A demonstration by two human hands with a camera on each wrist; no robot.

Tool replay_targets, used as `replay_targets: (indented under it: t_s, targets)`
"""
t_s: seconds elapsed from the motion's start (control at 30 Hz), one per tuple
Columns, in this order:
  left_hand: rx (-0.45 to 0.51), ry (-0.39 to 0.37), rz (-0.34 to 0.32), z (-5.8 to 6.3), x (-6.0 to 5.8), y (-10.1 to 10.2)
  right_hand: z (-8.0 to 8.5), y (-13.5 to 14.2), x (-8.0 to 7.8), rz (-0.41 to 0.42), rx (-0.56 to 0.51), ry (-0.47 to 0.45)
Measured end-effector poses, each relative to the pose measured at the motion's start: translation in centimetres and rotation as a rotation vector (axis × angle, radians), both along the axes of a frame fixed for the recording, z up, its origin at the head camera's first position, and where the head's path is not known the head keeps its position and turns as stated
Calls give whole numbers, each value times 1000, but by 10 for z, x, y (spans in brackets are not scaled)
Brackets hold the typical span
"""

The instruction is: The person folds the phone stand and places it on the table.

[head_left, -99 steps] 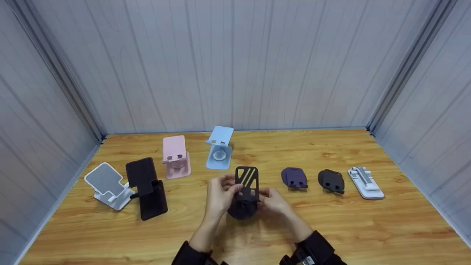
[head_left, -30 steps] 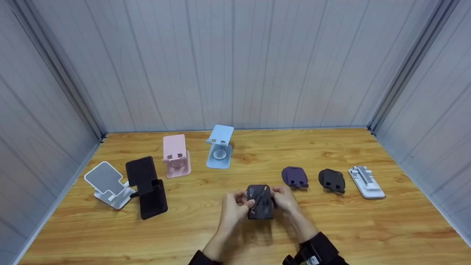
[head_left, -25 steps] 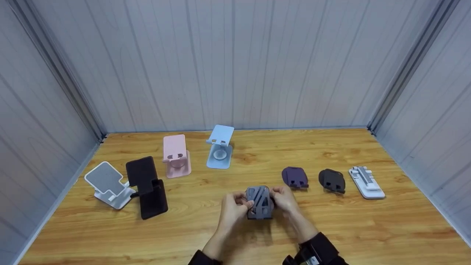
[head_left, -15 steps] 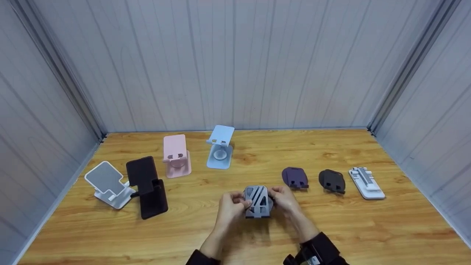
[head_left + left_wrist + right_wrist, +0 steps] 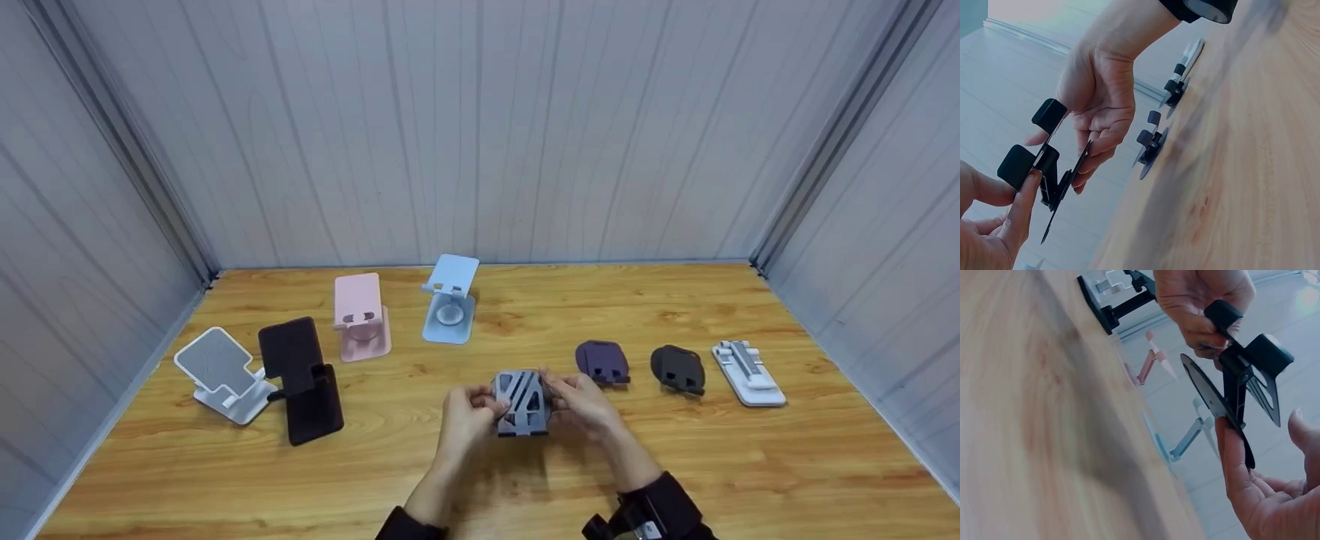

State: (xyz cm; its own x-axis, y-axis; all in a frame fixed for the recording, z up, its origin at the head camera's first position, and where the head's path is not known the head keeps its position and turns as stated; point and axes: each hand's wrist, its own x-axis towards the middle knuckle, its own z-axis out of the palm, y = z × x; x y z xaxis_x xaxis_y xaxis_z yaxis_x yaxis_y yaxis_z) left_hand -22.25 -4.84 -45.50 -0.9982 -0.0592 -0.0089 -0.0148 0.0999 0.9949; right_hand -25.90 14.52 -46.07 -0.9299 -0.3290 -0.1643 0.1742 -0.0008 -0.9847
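Observation:
A dark phone stand (image 5: 523,422) is held above the table between my two hands. Its slotted plate faces up and looks grey in the light. My left hand (image 5: 463,426) pinches the plate's left side, thumb on top. My right hand (image 5: 589,405) holds the other side. In the right wrist view, its fingers lie against the round base (image 5: 1207,391), with the thumb raised near the plate's edge. The left wrist view shows the hinge arm (image 5: 1045,183) bent between plate and base, with two lip hooks (image 5: 1050,115) standing out.
Left and back stand unfolded phone stands: white-grey (image 5: 217,364), black (image 5: 292,356), pink (image 5: 358,296) and light blue (image 5: 453,274). On the right lie folded ones: purple (image 5: 604,360), dark grey (image 5: 679,366) and white (image 5: 757,391). Panel walls (image 5: 480,135) enclose the wooden table (image 5: 360,480).
The stand came off the table, moved slightly right and tilted, its plate turning from black to light grey. Lately the right hand shifted its grip, thumb now nearer the plate's top edge.

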Motion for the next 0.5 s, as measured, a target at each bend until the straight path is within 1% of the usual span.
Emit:
replay_targets:
  t_s: [0.03, 0.17, 0.33, 0.43, 0.5]
  targets:
    - [-2, 3, 2, 1, 0, 0, 1, 0, 0, 5, -7, 0]
    - [0, 20, 8, 3, 1, 0, 3, 1, 2, 7, 19, 17]
    - [26, 22, 15, 5, 4, 2, 6, 1, 2, -14, 61, 27]
    - [45, 29, 19, 7, 5, 3, 8, 1, 2, -36, 51, 22]
    - [30, 58, 21, 8, 6, 3, 10, 1, 3, -40, 25, 15]
